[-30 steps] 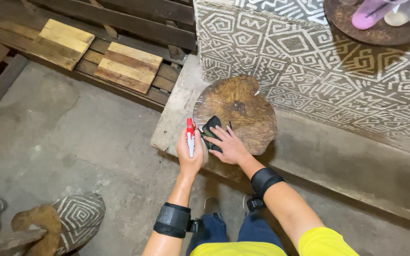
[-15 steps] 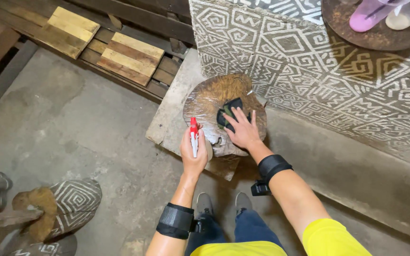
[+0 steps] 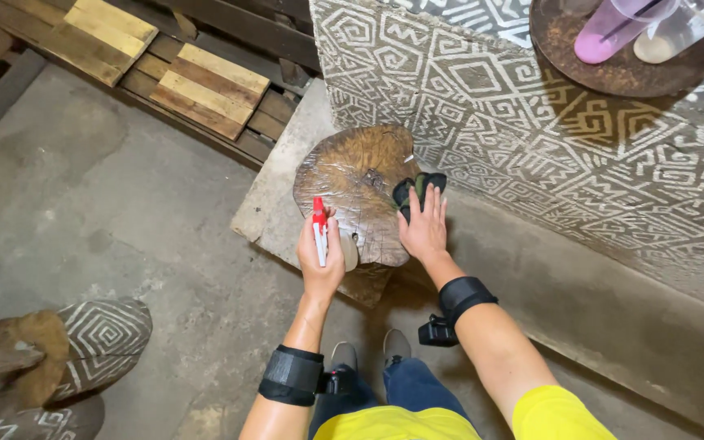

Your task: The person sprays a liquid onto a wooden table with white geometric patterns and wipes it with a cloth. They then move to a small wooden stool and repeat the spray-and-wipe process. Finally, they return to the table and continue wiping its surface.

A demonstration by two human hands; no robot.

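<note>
On wooden stool top (image 3: 352, 183), right fingers (image 3: 427, 204) spread flat over dark cloth (image 3: 417, 189), left fingers (image 3: 334, 244) wrapped round spray bottle (image 3: 320, 232)

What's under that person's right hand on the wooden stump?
A dark cloth lies under the right hand, pressed on the wooden stump top. Only the cloth's edges show past the fingers; the rest is covered.

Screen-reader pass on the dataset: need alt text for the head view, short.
Seen from above, a person's right hand presses a dark cloth on a round wooden stool top, while the left hand holds a red-nozzled spray bottle over it. A patterned black-and-white wall stands behind, on a concrete floor.
</note>
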